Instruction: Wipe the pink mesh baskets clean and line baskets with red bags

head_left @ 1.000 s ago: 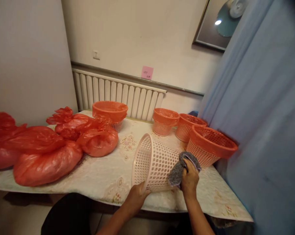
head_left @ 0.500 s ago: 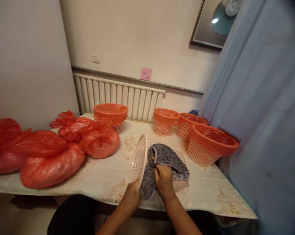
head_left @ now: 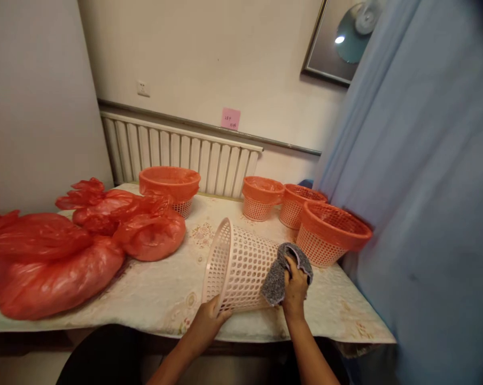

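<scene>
A pale pink perforated plastic wastebasket (head_left: 247, 267) lies on its side on the table, its mouth facing left. My left hand (head_left: 209, 321) grips the near part of its rim, thumb over the outside. Against the base end at the right, my right hand (head_left: 295, 291) clutches a grey cloth (head_left: 274, 283) with a light purple edge. The cloth is bunched and covers part of the basket's bottom end.
Several knotted red plastic bags (head_left: 61, 278), full and bulging, lie at the left. A basket lined with a red bag (head_left: 170, 182) stands behind them. Three more lined baskets (head_left: 333, 235) stand at the right, near a blue curtain (head_left: 405, 187). The table's front edge (head_left: 153, 334) is close.
My right hand has moved the cloth rightward, from near the rim along the basket's side to its base end. More of the basket's side now shows. My left hand stays on the rim.
</scene>
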Motion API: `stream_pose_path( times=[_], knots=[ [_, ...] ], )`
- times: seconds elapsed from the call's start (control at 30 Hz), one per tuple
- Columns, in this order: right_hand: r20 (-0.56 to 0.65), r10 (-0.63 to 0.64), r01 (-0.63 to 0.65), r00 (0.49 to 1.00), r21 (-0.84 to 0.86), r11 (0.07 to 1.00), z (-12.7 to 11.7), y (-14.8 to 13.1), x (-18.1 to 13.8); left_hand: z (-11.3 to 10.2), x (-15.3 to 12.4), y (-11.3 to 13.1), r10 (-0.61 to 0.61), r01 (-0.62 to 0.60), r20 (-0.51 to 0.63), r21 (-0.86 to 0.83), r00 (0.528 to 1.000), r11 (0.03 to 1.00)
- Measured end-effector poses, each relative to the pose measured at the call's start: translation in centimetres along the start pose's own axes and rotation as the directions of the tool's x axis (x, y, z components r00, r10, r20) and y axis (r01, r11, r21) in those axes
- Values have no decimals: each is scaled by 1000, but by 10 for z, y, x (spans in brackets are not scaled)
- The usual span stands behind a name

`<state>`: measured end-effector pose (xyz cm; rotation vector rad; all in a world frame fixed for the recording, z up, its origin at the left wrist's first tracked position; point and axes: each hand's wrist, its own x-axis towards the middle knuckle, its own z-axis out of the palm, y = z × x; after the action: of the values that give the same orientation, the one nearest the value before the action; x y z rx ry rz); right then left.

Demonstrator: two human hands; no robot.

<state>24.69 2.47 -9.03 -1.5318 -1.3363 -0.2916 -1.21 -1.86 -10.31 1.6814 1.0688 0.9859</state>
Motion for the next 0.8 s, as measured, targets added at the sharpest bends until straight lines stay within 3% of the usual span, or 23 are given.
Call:
stream_pose_path(
  times=[0.13, 0.23, 0.3, 0.4, 0.57, 0.8],
  knots=[
    [-6, 14, -14, 1000, 23, 1000, 2, -45, -17, -2, 2, 3, 54, -54, 26, -3, 998, 999],
    [57, -162, 155, 985, 112, 981, 7, -94, -41, -2, 4, 10, 84, -86, -43, -59, 996, 995],
    [99, -363, 337, 927, 208, 918, 9, -123, -56, -3, 3, 14, 83, -91, -94, -84, 992, 992],
    [100, -439, 392, 893, 304, 868, 11, -146, -62, -9, -3, 19, 86, -95, -122, -76, 989, 993],
    [210, -416, 369, 885, 229, 901, 14, -125, -34, -18, -3, 22, 0, -14, -158, -88, 987, 996],
    [150, -159, 163, 976, -14, 987, 13, -38, 3, -20, 3, -6, -56, 50, -170, -43, 984, 998]
  ],
)
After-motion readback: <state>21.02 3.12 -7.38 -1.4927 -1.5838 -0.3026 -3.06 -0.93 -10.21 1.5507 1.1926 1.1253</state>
